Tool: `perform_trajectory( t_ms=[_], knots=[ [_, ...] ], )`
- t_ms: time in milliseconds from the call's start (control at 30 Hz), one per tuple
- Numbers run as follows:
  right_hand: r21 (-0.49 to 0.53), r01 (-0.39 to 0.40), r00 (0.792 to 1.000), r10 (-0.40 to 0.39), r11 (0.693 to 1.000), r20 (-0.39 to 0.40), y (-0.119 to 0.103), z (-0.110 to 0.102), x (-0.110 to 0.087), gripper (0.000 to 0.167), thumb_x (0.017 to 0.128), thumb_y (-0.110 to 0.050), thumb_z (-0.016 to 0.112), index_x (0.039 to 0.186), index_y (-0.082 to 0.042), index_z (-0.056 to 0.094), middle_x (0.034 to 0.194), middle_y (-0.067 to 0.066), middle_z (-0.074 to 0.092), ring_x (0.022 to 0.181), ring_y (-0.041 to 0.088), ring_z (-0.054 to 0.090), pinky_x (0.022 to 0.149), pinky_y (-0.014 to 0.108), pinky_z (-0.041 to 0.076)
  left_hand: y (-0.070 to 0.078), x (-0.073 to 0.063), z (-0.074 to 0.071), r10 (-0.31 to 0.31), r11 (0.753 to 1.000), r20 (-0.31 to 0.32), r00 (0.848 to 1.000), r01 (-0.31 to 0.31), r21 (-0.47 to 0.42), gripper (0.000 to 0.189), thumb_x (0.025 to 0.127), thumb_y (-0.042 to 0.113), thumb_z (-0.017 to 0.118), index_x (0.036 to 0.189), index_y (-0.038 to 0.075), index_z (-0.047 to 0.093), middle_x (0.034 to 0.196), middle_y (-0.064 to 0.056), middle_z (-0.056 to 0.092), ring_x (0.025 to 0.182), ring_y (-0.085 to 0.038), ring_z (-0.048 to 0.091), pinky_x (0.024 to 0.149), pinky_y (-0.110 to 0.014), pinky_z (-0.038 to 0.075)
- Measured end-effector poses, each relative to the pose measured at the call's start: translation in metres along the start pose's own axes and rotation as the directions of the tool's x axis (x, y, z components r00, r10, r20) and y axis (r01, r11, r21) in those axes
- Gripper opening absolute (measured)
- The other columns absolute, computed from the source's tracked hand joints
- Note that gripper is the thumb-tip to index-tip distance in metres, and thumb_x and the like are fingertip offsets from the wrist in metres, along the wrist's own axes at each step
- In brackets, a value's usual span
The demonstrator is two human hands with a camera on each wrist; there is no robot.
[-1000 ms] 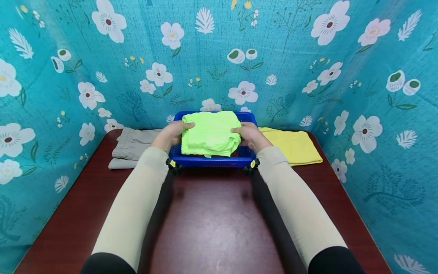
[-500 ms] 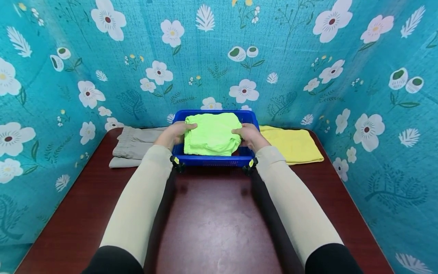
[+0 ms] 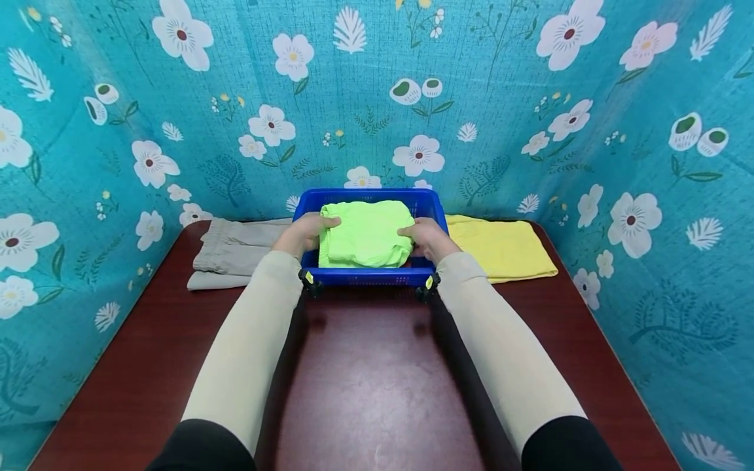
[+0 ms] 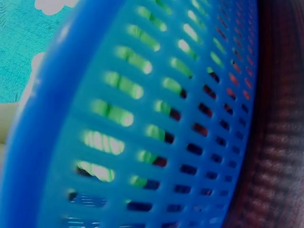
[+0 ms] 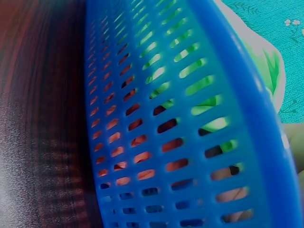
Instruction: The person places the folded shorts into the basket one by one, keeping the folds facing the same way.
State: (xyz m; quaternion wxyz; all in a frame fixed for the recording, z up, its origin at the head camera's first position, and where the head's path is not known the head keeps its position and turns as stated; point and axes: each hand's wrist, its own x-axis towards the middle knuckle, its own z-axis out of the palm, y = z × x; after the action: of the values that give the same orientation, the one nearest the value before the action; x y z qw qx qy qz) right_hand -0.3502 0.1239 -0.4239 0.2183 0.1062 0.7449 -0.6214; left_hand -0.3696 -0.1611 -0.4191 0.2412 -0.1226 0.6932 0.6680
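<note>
Both hands hold a folded neon-green garment (image 3: 368,234) within the blue slotted plastic basket (image 3: 366,279) in the head view. On its left edge, my left hand (image 3: 303,234) grips it with the thumb on top. The right hand (image 3: 432,237) grips the opposite edge the same way, and the fingers of both hands are mostly hidden. Through the basket wall (image 4: 76,118) in the left wrist view, green cloth shows in the upper slots. Something reddish appears through lower slots of the basket wall (image 5: 199,142) in the right wrist view; what it is cannot be told.
Left of the basket lies a folded grey garment (image 3: 235,248), on its right a folded yellow one (image 3: 501,252). All stand on a dark red-brown table (image 3: 377,366). A teal flowered cloth (image 3: 353,98) hangs behind and along both sides.
The green garment has sunk lower into the basket, with both hands still gripping it. The left hand has shifted slightly right, and more of the basket's back rim shows.
</note>
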Motion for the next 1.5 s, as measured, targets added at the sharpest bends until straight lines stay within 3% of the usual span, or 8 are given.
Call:
perform_trajectory(
  t_ms=[133,267,367,500,733,967,1267,1500],
  knots=[
    [-0.004,-0.011,1.000,0.011,1.000,-0.004,0.001,0.001,0.001,0.067,0.103,-0.016,0.063,0.160,-0.008,0.029,0.150,0.016,0.047,0.114,0.028,0.065,0.095,0.042,0.057,-0.002,0.003,0.000,-0.018,0.999,-0.032,0.999,0.019,0.025,0.072,0.105,0.021,0.058,0.164,0.010,0.018,0.162,-0.008,0.035,0.116,-0.020,0.060,0.091,-0.032,0.055],
    [-0.003,-0.009,1.000,0.009,1.000,-0.010,0.001,0.002,0.001,0.072,0.103,-0.016,0.062,0.163,-0.009,0.023,0.153,0.015,0.044,0.116,0.029,0.064,0.095,0.043,0.057,-0.005,0.005,0.000,-0.014,0.998,-0.043,0.999,0.016,0.060,0.079,0.105,0.023,0.059,0.165,0.010,0.008,0.171,-0.007,0.015,0.143,-0.025,0.043,0.111,-0.038,0.045],
    [-0.005,-0.004,1.000,0.004,1.000,-0.013,0.002,0.003,0.001,0.064,0.103,-0.014,0.061,0.160,-0.007,0.031,0.148,0.017,0.049,0.109,0.028,0.065,0.091,0.042,0.058,-0.008,0.005,-0.001,-0.001,0.992,-0.070,0.998,0.010,0.124,0.088,0.104,0.027,0.062,0.165,0.011,0.000,0.173,-0.006,0.000,0.156,-0.027,0.020,0.122,-0.044,0.030],
    [-0.011,0.004,1.000,-0.004,1.000,-0.014,0.003,0.004,0.001,0.054,0.103,-0.011,0.059,0.153,-0.003,0.041,0.137,0.017,0.055,0.096,0.023,0.064,0.081,0.038,0.059,-0.011,0.007,-0.003,0.013,0.976,-0.103,0.995,0.010,0.218,0.094,0.101,0.034,0.065,0.166,0.012,0.000,0.173,-0.008,0.000,0.159,-0.031,0.003,0.126,-0.052,0.017],
    [-0.051,0.007,1.000,-0.007,0.999,-0.002,0.006,0.006,0.001,0.054,0.104,-0.012,0.058,0.154,-0.004,0.039,0.134,0.015,0.055,0.091,0.020,0.063,0.081,0.035,0.058,-0.012,0.009,-0.003,0.009,0.948,-0.149,0.989,0.039,0.315,0.092,0.101,0.041,0.063,0.166,0.012,0.004,0.173,-0.009,0.004,0.158,-0.034,0.007,0.124,-0.055,0.020],
    [-0.132,0.011,1.000,-0.013,0.991,-0.017,0.007,0.005,-0.002,0.056,0.103,-0.013,0.059,0.154,-0.003,0.039,0.139,0.015,0.052,0.097,0.021,0.059,0.084,0.035,0.053,-0.012,0.008,0.002,0.024,0.951,-0.135,0.991,0.020,0.310,0.091,0.103,0.036,0.063,0.165,0.008,0.003,0.172,-0.013,0.005,0.158,-0.034,0.010,0.125,-0.053,0.021],
    [-0.265,0.022,0.996,-0.045,0.964,-0.082,0.009,0.006,0.004,0.027,0.100,-0.013,0.063,0.123,-0.001,0.055,0.106,0.008,0.050,0.084,0.021,0.052,0.070,0.031,0.046,-0.011,-0.001,0.012,0.103,0.924,-0.177,0.979,-0.028,0.381,0.088,0.103,0.035,0.063,0.165,0.007,0.008,0.172,-0.014,0.010,0.157,-0.034,0.014,0.124,-0.052,0.025],
    [-0.317,0.022,0.991,-0.063,0.948,-0.117,0.010,0.011,0.005,0.049,0.099,-0.010,0.064,0.143,0.002,0.048,0.133,0.015,0.053,0.107,0.027,0.053,0.088,0.036,0.050,-0.010,-0.008,0.013,0.105,0.879,-0.194,0.975,0.000,0.477,0.086,0.103,0.036,0.062,0.164,0.005,0.010,0.171,-0.015,0.014,0.156,-0.035,0.018,0.122,-0.053,0.030]
  ],
)
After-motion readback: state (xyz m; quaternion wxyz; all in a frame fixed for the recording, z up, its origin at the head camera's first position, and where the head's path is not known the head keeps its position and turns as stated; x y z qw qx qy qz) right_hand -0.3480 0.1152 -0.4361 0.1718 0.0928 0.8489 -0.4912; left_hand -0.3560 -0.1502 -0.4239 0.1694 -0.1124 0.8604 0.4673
